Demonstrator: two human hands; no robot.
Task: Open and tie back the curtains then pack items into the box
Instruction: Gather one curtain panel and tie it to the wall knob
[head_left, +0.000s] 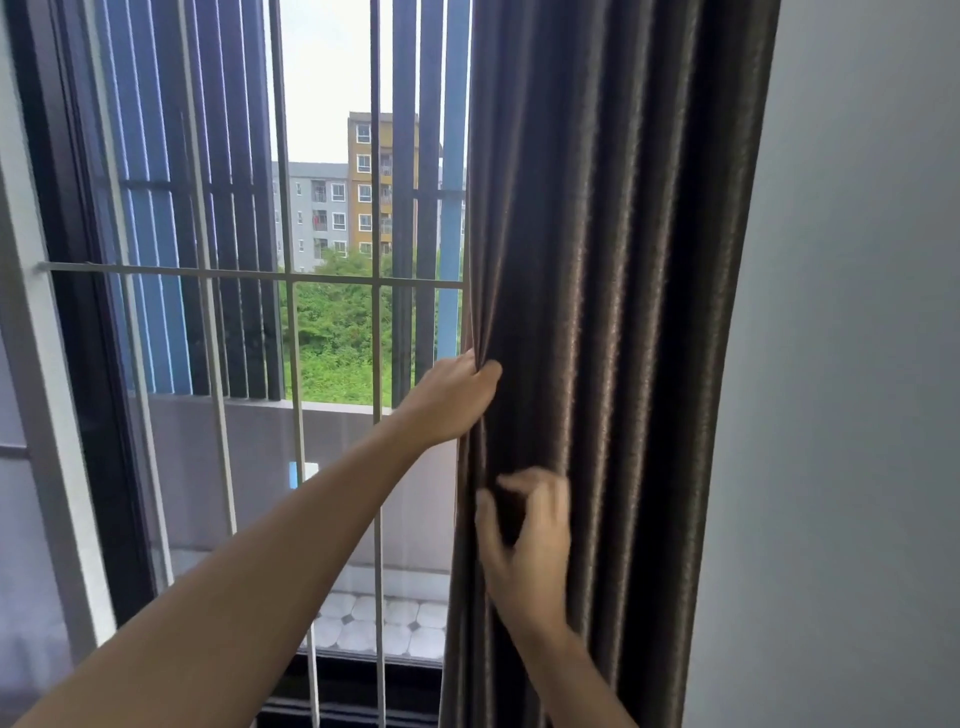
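Nearest of all is the left forearm, which comes up from the lower left corner and stretches almost straight across the window towards its right edge. The biggest thing in front of me is the curtain, a dark brown drape hanging in deep folds between the window's right edge and the grey wall. It is bunched there so that the glass stands uncovered, which I take to be the opening half of the job; no tie-back and no box are in sight, so tying and packing are not yet done. Behind the glass a pale metal grille crosses the opening, with dark slats and apartment blocks beyond. The left hand sits at the curtain's leading edge, about halfway down the window, its fingers wrapped behind the hem and its thumb lying over the front. It grips there, I would say, to keep the loose edge from sliding back over the glass. Lower down, the right hand rises from the bottom edge with its wrist bent, its fingers hooked and its thumb spread, cupped round a fold just right of the hem. It is blurred, so I cannot tell whether it has closed on the cloth. It looks placed to gather the folds into one bundle for tying.
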